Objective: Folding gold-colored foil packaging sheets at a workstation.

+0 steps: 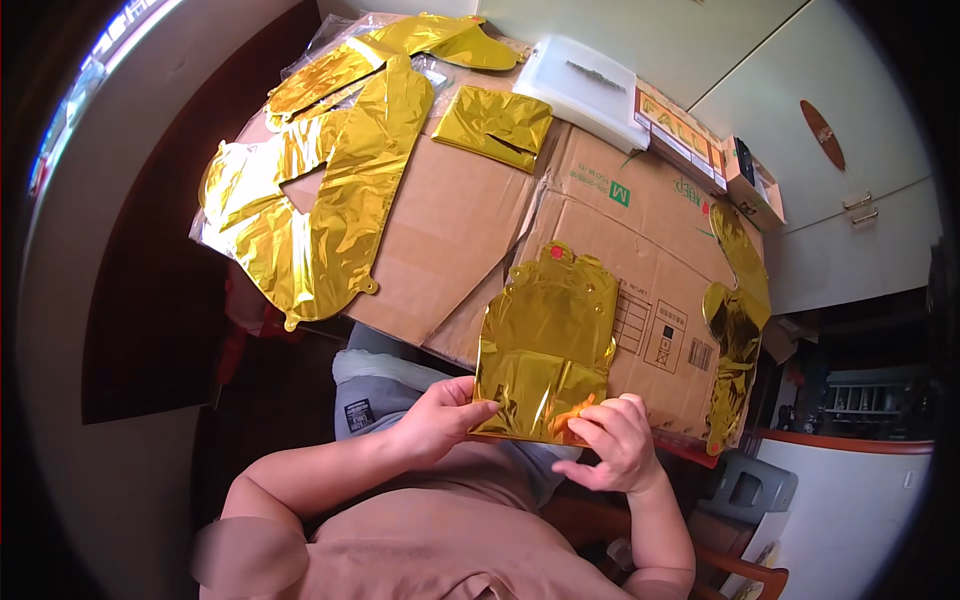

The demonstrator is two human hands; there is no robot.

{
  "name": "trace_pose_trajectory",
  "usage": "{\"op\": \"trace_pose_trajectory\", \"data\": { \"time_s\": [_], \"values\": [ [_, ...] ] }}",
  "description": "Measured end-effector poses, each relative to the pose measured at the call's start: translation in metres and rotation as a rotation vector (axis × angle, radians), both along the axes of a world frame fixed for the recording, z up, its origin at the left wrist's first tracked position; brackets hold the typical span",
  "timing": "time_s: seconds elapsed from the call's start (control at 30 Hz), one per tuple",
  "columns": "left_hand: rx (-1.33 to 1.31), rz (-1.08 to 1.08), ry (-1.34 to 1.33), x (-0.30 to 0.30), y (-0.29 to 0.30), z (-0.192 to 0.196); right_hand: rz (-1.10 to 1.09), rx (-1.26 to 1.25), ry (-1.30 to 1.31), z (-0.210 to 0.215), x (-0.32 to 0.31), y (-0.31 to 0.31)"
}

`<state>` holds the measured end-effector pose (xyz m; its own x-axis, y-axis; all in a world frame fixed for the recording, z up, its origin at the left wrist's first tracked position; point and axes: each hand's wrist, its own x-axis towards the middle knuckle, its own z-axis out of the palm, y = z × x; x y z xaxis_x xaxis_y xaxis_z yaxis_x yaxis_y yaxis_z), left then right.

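Note:
A flat, uninflated gold foil balloon [548, 345], folded at its lower part, lies over the near edge of the cardboard and reaches toward my lap. A small red dot shows on its far end. My left hand [447, 418] pinches its near left edge, thumb on top. Over the near right corner, my right hand [617, 440] rests bent fingertips on the foil. The thumb of that hand stands apart below the foil's edge, so the hand is open and not gripping.
Flattened cardboard [450, 220] covers the table. More flat gold balloons [370, 180] lie at the left, a folded gold foil piece [492, 125] at the back, and another balloon [738, 340] along the right edge. A white plastic box [580, 85] and an open small box [755, 180] stand behind.

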<state>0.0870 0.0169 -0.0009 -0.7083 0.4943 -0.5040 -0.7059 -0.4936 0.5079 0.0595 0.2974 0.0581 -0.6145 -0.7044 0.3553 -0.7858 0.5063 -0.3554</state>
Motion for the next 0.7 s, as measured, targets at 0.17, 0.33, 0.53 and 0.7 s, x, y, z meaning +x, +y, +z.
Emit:
{"op": "trace_pose_trajectory", "data": {
  "time_s": [0.17, 0.33, 0.53, 0.7],
  "values": [
    [-0.087, -0.003, 0.199, 0.004, 0.005, -0.014, -0.091, -0.155, -0.138, 0.013, -0.039, -0.001],
    [-0.129, 0.003, 0.204, 0.004, 0.008, -0.027, -0.212, -0.104, -0.457, 0.031, -0.09, -0.046],
    [-0.108, 0.019, 0.231, 0.006, 0.012, -0.04, -0.254, 0.093, -0.722, 0.017, -0.106, -0.101],
    [-0.085, -0.017, 0.208, 0.003, 0.012, -0.04, -0.247, 0.232, -0.662, 0.004, -0.105, -0.115]
  ]
}}
